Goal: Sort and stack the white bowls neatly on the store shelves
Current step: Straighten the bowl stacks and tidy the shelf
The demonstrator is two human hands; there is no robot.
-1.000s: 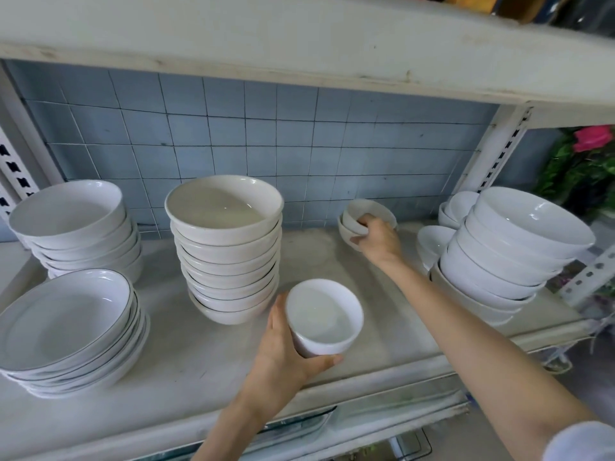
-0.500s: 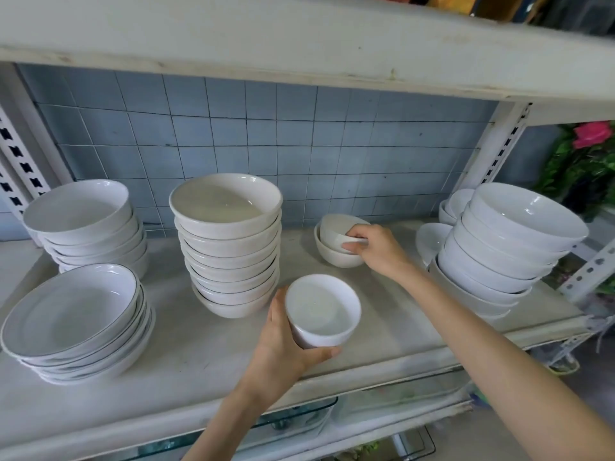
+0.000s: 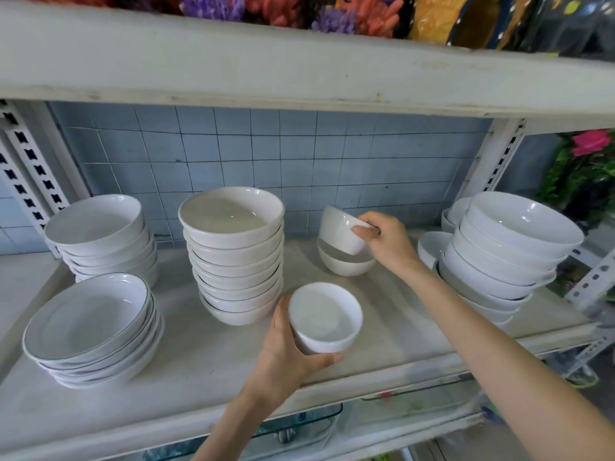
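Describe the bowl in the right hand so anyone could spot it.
On the white shelf, look right of the tall centre stack. The small bowl there is pinched at its rim by the right hand. It alone is tipped sideways, over an upright bowl.

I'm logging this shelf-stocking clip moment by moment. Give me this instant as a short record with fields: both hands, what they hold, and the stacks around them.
left hand: wraps the small white bowl, upright, near the shelf front
right hand: pinches the rim of the tilted bowl
below it: lower bowl sitting on the shelf
middle stack: tall pile of deep bowls, left of both hands
left side: shallow dishes in front, back-left bowls behind
right side: large bowls, pile leaning
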